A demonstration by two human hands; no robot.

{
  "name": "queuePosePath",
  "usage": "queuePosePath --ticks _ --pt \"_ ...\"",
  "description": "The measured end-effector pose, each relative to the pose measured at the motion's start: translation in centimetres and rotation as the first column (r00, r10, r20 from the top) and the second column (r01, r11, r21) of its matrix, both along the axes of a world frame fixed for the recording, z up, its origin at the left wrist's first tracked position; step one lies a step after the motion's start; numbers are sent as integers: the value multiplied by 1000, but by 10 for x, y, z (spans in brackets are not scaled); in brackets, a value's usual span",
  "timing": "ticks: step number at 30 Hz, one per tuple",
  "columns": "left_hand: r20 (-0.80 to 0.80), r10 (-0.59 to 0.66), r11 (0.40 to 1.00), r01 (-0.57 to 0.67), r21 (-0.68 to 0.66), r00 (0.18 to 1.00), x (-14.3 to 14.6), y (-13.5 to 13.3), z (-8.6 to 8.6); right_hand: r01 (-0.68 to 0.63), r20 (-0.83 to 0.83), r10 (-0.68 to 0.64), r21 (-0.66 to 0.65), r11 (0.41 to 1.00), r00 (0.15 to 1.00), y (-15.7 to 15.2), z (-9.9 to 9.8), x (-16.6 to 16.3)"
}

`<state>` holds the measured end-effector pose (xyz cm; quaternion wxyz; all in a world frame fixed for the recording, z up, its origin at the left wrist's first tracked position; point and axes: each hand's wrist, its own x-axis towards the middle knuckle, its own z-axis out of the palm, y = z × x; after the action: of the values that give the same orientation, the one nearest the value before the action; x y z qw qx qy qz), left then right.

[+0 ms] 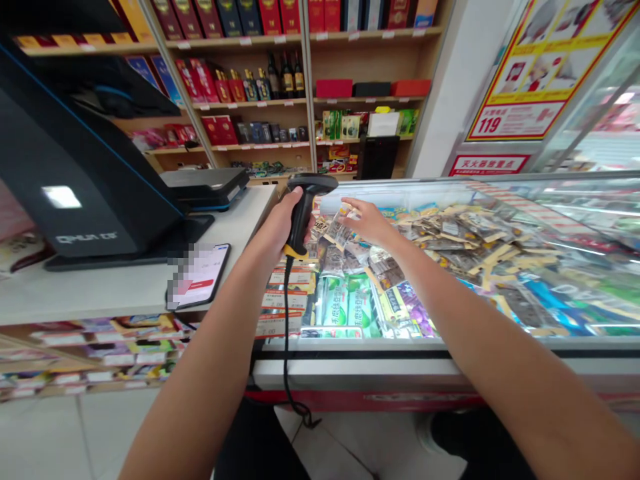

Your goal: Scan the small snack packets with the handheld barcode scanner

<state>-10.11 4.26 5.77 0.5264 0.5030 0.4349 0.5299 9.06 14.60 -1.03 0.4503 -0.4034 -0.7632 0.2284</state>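
Scanner (301,221) is clasped in the left hand (280,223) over the left of the freezer (380,367); right hand (371,221) seems to pinch a packet (340,231) beside it, scan apparently underway, other packets (463,230) lying unhandled.

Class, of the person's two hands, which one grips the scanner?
The left hand, wrapped around the black scanner. The right hand is apart from the scanner, over at a clear packet.
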Motion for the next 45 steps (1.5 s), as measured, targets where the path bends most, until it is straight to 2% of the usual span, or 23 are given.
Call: queuePosePath --ticks 3,6,10,17,24,29,32,34,36,38,39,40,42,44,45 --pt "-147 -220 975 222 -6 964 -4 -7 2 100 -176 -124 -138 985 977 8 13 18" --pt "-222 -337 941 326 -87 915 -4 -12 2 139 -304 -231 -296 945 924 12 18 29" --pt "-209 -369 927 342 -155 905 -2 -12 -2 151 -338 -269 -336 930 902 13 18 35" --pt "-254 -393 919 366 -146 884 -6 -7 -8 144 -359 -281 -365 920 890 18 14 36" --pt "-193 -419 907 396 -144 887 -5 -9 -5 186 -337 -316 -365 912 887 19 13 35" --pt "-173 -391 918 369 -145 904 -3 -10 -4 267 -206 -338 -308 913 918 19 16 42" --pt "-129 -287 955 272 -122 949 0 -7 -3 436 28 -437 -129 890 899 16 27 62" --pt "-66 -170 982 164 -93 983 1 -4 -2 530 207 -519 7 848 829 12 36 79" --pt "9 -45 997 46 -65 999 1 -1 1 621 356 -615 114 776 703 6 42 90" --pt "71 43 998 -40 -46 997 -2 2 3 671 434 -694 237 703 574 1 43 88" --pt "96 71 997 -68 -36 993 -3 3 4 665 447 -713 294 687 539 -2 41 82" --pt "118 93 995 -90 -30 989 -5 4 5 632 454 -709 338 698 540 -5 39 71" --pt "153 124 992 -122 -26 980 -8 6 5 498 477 -620 369 785 623 -9 30 43" --pt "184 143 990 -141 -26 972 -10 8 4 273 536 -427 345 898 729 -12 18 10" --pt "195 149 989 -146 -29 969 -10 8 3 147 576 -320 327 933 752 -12 11 -6"
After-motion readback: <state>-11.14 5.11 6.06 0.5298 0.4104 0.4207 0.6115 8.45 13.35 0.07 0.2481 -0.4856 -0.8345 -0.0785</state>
